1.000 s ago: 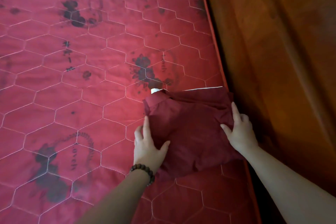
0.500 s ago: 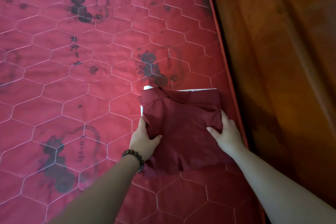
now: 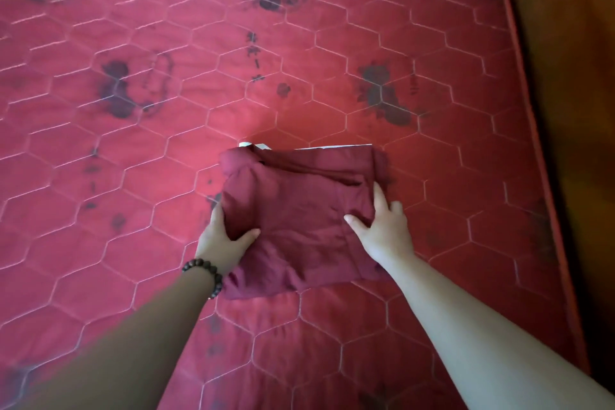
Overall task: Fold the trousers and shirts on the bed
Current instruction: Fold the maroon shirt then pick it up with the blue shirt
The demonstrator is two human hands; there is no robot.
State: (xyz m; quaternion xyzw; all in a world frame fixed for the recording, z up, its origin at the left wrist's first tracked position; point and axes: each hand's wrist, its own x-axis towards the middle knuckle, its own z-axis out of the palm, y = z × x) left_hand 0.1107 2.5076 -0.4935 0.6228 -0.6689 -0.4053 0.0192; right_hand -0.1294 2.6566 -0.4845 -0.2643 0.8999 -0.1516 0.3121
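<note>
bare forearms; dark beaded bracelet (image 3: pixel 203 273) on the left wrist.

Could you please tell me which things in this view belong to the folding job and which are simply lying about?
Part of the job:
- folded maroon cloth garment
- left hand, gripping its edge
- right hand, pressing on it
- red quilted mattress

Just there:
- white item beneath the garment
- dark beaded bracelet
</note>
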